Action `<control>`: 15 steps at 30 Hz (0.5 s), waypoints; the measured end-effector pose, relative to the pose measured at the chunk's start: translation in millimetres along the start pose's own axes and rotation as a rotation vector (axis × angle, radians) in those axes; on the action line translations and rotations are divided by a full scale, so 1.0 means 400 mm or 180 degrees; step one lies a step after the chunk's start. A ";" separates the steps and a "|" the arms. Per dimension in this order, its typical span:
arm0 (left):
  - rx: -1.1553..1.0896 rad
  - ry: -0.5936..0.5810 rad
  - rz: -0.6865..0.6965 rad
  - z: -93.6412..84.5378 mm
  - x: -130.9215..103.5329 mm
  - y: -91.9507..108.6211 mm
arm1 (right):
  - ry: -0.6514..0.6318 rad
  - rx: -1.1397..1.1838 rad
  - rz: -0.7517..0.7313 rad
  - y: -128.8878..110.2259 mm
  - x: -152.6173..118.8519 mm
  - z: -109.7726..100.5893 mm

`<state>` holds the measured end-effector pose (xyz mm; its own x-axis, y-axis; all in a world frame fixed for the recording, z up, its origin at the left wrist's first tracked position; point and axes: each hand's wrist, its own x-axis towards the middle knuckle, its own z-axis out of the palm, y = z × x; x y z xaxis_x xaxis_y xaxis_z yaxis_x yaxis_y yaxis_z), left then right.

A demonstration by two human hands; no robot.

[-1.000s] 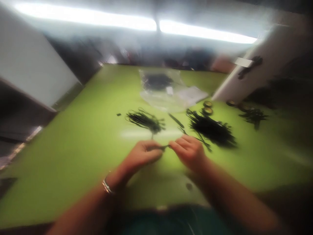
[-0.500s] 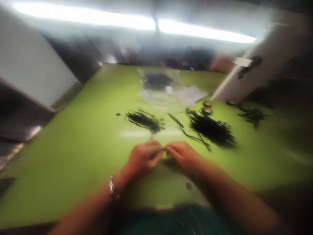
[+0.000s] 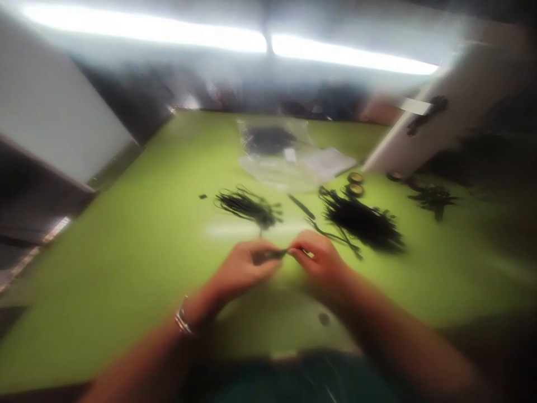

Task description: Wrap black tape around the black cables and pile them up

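Observation:
Near the middle of the green table (image 3: 126,268), my left hand (image 3: 245,266) and my right hand (image 3: 316,254) meet almost fingertip to fingertip. Between them runs a thin black cord (image 3: 277,253), pinched by the fingers of both hands; its ends are hidden in my grip. Just beyond my left hand lies a small bundle of looped black cords (image 3: 245,207). Past my right hand are a thicker pile of black cords (image 3: 363,224), a few loose strands (image 3: 335,235) and a short flat black strip (image 3: 301,206).
Farther back lies a clear plastic bag (image 3: 272,145) with dark contents, beside a pale packet (image 3: 329,162). Small round rolls (image 3: 356,184) sit by a white panel (image 3: 403,143) at right. More dark pieces (image 3: 436,198) lie beyond. A small black scrap (image 3: 203,196) is at left.
My hands have turned slightly, and more of the black cord now shows between them. My right hand has risen a little. The bundles on the table have not moved.

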<state>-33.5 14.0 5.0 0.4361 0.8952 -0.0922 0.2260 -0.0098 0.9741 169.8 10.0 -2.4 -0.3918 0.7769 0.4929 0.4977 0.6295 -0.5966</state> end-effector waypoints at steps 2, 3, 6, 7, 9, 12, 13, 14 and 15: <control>-0.0618 -0.0206 -0.0473 -0.003 0.001 0.001 | 0.0200 -0.0505 -0.0370 0.002 -0.008 0.009; -0.0932 -0.0331 -0.0660 -0.005 0.002 0.000 | 0.0298 -0.0787 -0.0517 0.003 -0.012 0.012; -0.1655 -0.0581 -0.0853 -0.007 0.005 -0.004 | 0.0560 -0.1384 -0.0792 0.003 -0.020 0.016; -0.1820 -0.0602 -0.0832 -0.005 0.005 -0.006 | 0.0626 -0.1478 -0.0860 0.004 -0.021 0.016; -0.2107 -0.0561 -0.0742 0.002 0.004 -0.011 | 0.0749 -0.1576 -0.0942 0.004 -0.021 0.016; -0.2294 -0.0381 -0.0648 0.020 0.003 -0.019 | 0.0872 -0.1526 -0.0801 0.003 -0.022 0.019; -0.2264 -0.0334 -0.0650 0.027 0.003 -0.022 | 0.0869 -0.1450 -0.0689 0.003 -0.022 0.022; -0.2197 -0.0289 -0.0639 0.033 0.004 -0.023 | 0.0846 -0.1364 -0.0578 0.003 -0.023 0.025; -0.2091 -0.0220 -0.0613 0.039 0.005 -0.024 | 0.0809 -0.1285 -0.0487 0.002 -0.025 0.028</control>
<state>-21.4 8.9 -7.6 0.5007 0.8231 -0.2678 -0.2605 0.4384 0.8602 165.4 3.0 -14.8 -0.3078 0.6169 0.7243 0.7288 0.6423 -0.2374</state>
